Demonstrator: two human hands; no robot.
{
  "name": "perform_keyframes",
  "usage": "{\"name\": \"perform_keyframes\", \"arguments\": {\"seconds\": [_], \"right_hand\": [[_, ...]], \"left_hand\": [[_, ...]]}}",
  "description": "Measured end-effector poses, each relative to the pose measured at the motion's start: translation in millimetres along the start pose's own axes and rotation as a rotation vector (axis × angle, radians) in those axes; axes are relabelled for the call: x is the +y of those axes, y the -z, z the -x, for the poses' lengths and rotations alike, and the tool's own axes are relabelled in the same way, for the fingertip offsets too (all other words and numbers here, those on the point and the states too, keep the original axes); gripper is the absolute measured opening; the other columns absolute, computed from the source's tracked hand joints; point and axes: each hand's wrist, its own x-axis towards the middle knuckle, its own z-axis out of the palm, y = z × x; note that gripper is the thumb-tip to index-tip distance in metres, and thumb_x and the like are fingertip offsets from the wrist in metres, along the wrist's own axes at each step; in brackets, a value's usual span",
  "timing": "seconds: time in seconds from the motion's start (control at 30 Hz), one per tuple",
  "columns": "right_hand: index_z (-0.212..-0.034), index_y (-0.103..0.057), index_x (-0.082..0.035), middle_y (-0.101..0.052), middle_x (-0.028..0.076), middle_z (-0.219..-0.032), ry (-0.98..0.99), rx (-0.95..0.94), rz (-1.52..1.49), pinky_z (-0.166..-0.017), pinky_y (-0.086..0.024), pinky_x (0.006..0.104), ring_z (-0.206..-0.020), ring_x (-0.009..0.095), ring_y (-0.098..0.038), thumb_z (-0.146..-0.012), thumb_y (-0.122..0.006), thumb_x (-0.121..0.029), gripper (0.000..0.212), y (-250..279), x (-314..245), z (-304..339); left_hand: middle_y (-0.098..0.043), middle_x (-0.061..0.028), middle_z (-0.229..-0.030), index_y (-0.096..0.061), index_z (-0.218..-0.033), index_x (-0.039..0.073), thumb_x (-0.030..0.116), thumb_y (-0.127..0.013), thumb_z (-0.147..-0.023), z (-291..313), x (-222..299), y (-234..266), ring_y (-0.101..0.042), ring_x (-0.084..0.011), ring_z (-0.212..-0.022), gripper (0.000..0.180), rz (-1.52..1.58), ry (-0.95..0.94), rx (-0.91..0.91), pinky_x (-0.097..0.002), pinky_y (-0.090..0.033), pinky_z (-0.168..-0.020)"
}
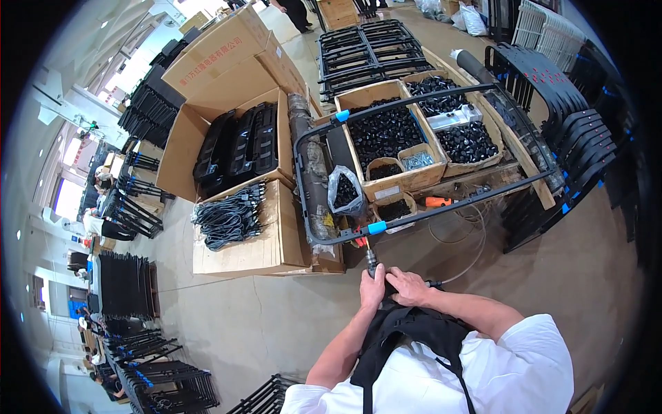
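Note:
Close to my body, my left hand (372, 290) is closed around a dark power driver (372, 261) with a metal nose that points away from me. My right hand (408, 286) lies against it with curled fingers, closed on the rear part of the same tool; the grip itself is mostly hidden. A hose (460, 274) trails off to the right from beside that hand. Just beyond the driver's nose is the near bar of a black tubular frame (448, 205) with blue tape bands. The frame rests across the workbench over boxes of small parts.
Cardboard trays of black plastic parts (386, 134) and a bag of black pieces (345, 192) sit on the bench. An orange-handled tool (438, 201) lies nearby. To the left, black cables (231, 215) top a carton beside an open box (181, 162). Black frames (579, 127) stand stacked at right.

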Motion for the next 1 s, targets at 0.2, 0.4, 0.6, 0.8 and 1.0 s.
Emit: {"name": "perform_keyframes", "arguments": {"seconds": [0.2, 0.4, 0.6, 0.8, 1.0], "right_hand": [[-0.127, -0.055, -0.006, -0.059, 0.020, -0.122, 0.033, 0.033, 0.046, -0.091, -0.057, 0.0539, -0.107, 0.044, -0.068, -0.080, -0.082, -0.025, 0.057, 3.3, 12.2, 14.0], [-0.135, -0.051, -0.003, -0.068, 0.021, -0.112, -0.056, 0.066, 0.083, -0.092, -0.057, 0.0515, -0.102, 0.044, -0.070, -0.076, -0.087, -0.028, 0.073, 5.1, 22.1, 29.5], [-0.140, -0.047, 0.001, -0.069, 0.025, -0.119, -0.080, 0.044, 0.043, -0.095, -0.055, 0.0524, -0.110, 0.044, -0.069, -0.076, -0.084, -0.028, 0.079, 14.2, 22.3, 28.4], [-0.142, -0.045, 0.002, -0.072, 0.028, -0.113, -0.059, 0.067, 0.034, -0.092, -0.055, 0.0530, -0.106, 0.045, -0.071, -0.077, -0.084, -0.027, 0.082, 17.8, 23.4, 28.1], [-0.143, -0.044, 0.005, -0.073, 0.030, -0.110, -0.099, 0.028, 0.011, -0.092, -0.055, 0.0536, -0.104, 0.046, -0.071, -0.078, -0.084, -0.026, 0.082, 28.9, 16.5, 26.1]], "left_hand": [[-0.072, -0.0281, -0.102, -0.062, -0.109, -0.004, 0.056, -0.063, -0.103, 12.6, 2.5, -9.5, -0.071, -0.0427, -0.100, 0.060, 0.029, 0.031, -0.021, -0.0505, -0.053, -0.090], [-0.071, -0.0236, -0.103, -0.062, -0.112, -0.003, 0.053, -0.061, -0.105, 15.5, 6.5, -22.3, -0.068, -0.0339, -0.099, 0.056, -0.027, -0.015, -0.095, -0.0463, -0.052, -0.091], [-0.070, -0.0290, -0.097, -0.061, -0.107, -0.004, 0.054, -0.062, -0.104, 10.4, 8.3, -28.9, -0.070, -0.0456, -0.096, 0.058, -0.004, -0.040, -0.068, -0.0520, -0.052, -0.087], [-0.072, -0.0270, -0.098, -0.061, -0.107, -0.003, 0.054, -0.062, -0.104, 7.2, 5.5, -31.5, -0.070, -0.0437, -0.096, 0.058, 0.020, -0.042, -0.077, -0.0515, -0.053, -0.088], [-0.072, -0.0259, -0.101, -0.062, -0.110, -0.003, 0.055, -0.063, -0.103, 0.7, 8.3, -31.9, -0.071, -0.0425, -0.098, 0.058, -0.012, 0.000, -0.076, -0.0505, -0.053, -0.090]]}}
